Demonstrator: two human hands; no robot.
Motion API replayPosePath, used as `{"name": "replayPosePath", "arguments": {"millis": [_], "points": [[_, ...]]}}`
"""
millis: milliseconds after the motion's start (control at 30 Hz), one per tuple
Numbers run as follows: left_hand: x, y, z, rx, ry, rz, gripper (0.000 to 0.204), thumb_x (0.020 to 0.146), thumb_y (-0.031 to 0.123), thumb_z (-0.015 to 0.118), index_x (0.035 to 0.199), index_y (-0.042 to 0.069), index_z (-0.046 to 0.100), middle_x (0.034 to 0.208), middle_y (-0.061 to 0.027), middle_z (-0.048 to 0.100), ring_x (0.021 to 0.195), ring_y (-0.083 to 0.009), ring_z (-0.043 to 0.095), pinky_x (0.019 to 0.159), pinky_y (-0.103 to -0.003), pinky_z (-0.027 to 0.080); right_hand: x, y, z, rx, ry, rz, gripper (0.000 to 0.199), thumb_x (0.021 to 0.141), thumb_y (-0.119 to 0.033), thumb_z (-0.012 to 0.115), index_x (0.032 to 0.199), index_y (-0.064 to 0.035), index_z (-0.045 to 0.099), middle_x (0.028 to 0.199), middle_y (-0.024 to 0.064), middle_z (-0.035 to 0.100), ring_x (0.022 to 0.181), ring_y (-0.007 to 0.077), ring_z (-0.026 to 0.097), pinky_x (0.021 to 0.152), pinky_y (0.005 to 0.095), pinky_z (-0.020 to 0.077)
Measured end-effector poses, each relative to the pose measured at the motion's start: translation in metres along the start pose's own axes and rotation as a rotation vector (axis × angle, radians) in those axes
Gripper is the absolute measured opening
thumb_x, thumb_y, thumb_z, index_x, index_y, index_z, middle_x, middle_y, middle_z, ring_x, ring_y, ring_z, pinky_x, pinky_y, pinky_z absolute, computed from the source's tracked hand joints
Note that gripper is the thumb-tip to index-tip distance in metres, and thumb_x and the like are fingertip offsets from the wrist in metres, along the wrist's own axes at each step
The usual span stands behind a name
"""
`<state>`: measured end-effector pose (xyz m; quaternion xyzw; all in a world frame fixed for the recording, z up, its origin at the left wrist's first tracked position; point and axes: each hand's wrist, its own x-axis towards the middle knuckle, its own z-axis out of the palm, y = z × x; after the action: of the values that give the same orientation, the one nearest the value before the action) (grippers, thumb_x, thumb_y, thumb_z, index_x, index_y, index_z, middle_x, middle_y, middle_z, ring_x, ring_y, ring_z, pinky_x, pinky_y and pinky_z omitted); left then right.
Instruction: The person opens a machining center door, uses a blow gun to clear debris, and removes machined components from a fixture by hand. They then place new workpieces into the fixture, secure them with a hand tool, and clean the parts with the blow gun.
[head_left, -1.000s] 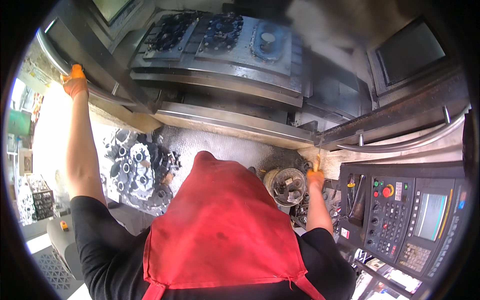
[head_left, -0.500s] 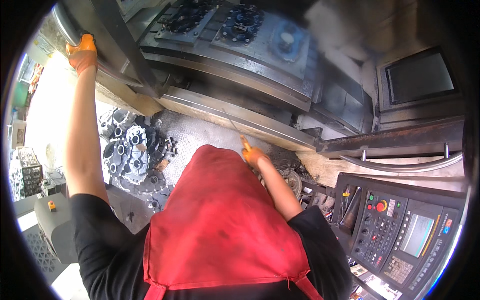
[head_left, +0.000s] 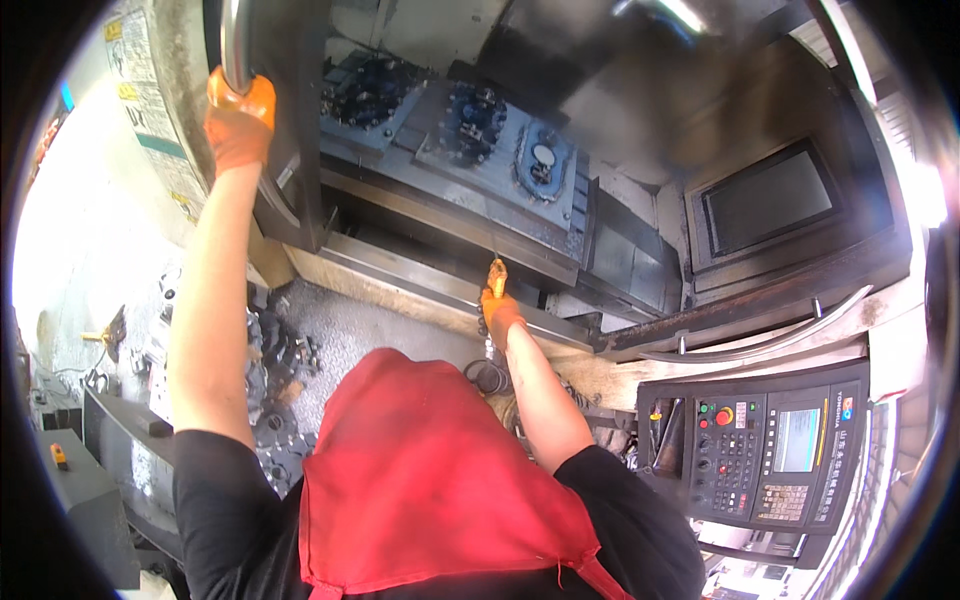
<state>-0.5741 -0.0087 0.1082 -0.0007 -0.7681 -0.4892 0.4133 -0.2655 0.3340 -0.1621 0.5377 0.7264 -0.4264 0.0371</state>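
Observation:
My left hand [head_left: 238,120], in an orange glove, is closed around the vertical steel handle bar [head_left: 235,45] of the machine door at the upper left. My right hand [head_left: 500,312], also gloved in orange, reaches forward over the machine's ledge [head_left: 420,285]. It grips a small orange tool [head_left: 496,272] whose thin tip points up at the blue fixture plate [head_left: 480,140] inside the machine. A black coiled hose [head_left: 487,376] hangs just below that hand. My red apron [head_left: 420,480] fills the lower middle.
A control panel [head_left: 770,450] with buttons and a small screen stands at the lower right, under a dark window [head_left: 765,205]. Several dark metal parts [head_left: 280,360] lie on the grey tray at the left. A grey cabinet [head_left: 85,490] stands at the far left.
My right hand left the round part at the right and rose toward the machine's ledge, now holding the orange tool forward. My left hand stayed on the handle bar. The view tilted upward.

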Motion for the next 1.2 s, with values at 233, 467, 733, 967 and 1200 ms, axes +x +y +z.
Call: {"name": "replayPosePath", "arguments": {"millis": [233, 467, 733, 967, 1200], "points": [[0.0, -0.015, -0.008, -0.043, -0.091, 0.057, 0.037, 0.082, 0.026, 0.065, 0.11, 0.004, 0.054, 0.091, -0.0229, 0.065, 0.088, -0.0431, 0.063, 0.077, -0.043, 0.05, -0.007, -0.047, 0.022, 0.087, 0.03, 0.037, 0.04, 0.091, -0.047, 0.057, 0.095, -0.0088, 0.068, 0.071, 0.006, 0.064, 0.061, 0.018, 0.06, 0.053, 0.0359, 0.0425], [0.013, -0.051, -0.009, -0.052, -0.041, 0.158, 0.044, 0.082, 0.025, 0.067, 0.117, 0.003, 0.051, 0.094, -0.0245, 0.065, 0.091, -0.0444, 0.063, 0.077, -0.044, 0.05, -0.031, -0.033, 0.014, 0.338, 0.122, 0.256, 0.041, 0.089, -0.049, 0.059, 0.093, -0.0088, 0.067, 0.071, 0.0048, 0.063, 0.059, 0.0205, 0.06, 0.054, 0.0378, 0.0451], [-0.002, 0.002, -0.013, -0.074, -0.081, 0.012, 0.04, 0.084, 0.025, 0.063, 0.114, 0.0, 0.054, 0.099, -0.0235, 0.064, 0.095, -0.0421, 0.062, 0.079, -0.043, 0.05, 0.053, 0.067, -0.009, 0.302, 0.107, 0.269, 0.035, 0.092, -0.046, 0.058, 0.09, -0.0124, 0.066, 0.075, 0.0042, 0.064, 0.064, 0.0198, 0.061, 0.06, 0.0383, 0.0508], [0.017, -0.085, 0.014, 0.178, 0.03, 0.196, 0.065, 0.083, 0.039, 0.065, 0.129, -0.003, 0.048, 0.116, -0.0276, 0.06, 0.105, -0.0414, 0.06, 0.091, -0.042, 0.047, -0.005, 0.022, -0.032, 0.247, 0.081, 0.203, 0.047, 0.088, -0.053, 0.058, 0.1, -0.0098, 0.07, 0.091, 0.0117, 0.071, 0.081, 0.0251, 0.068, 0.069, 0.0372, 0.0521], [0.064, -0.195, 0.03, 0.474, 0.076, 0.558, 0.068, 0.081, 0.043, 0.074, 0.123, -0.005, 0.052, 0.114, -0.0219, 0.061, 0.1, -0.034, 0.061, 0.088, -0.038, 0.05, 0.003, 0.131, -0.145, 0.168, 0.272, 0.139, 0.044, 0.088, -0.047, 0.057, 0.095, -0.0054, 0.071, 0.084, 0.0165, 0.069, 0.077, 0.0306, 0.066, 0.069, 0.0397, 0.0506]]}}
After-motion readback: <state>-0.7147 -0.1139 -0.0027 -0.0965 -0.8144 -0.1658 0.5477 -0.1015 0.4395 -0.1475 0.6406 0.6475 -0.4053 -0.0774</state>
